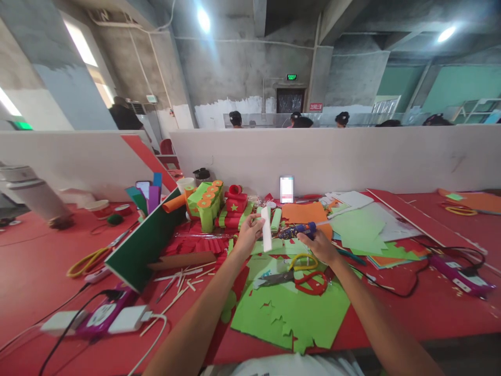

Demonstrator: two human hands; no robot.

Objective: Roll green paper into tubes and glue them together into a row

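Note:
Between the fingers of my left hand (251, 231) is a narrow white strip (266, 230), held upright. My right hand (319, 245) is wrapped round a dark blue glue gun (299, 230), its nozzle end pointing left toward the strip; a small gap seems to lie between them. Under my hands lie scissors (291, 277) with one yellow and one red handle, resting on a light green sheet (297, 318) with star shapes cut from it. Behind my left hand stand a green paper model with orange discs (205, 203) and a red piece with a star (235, 206).
A dark green board (144, 245) leans at the left, near yellow-handled scissors (90, 261) and a purple power strip (107, 310) with cables. Orange paper (307, 215) and green sheets (358, 227) lie to the right. A lit phone (287, 189) stands against the white partition (332, 159).

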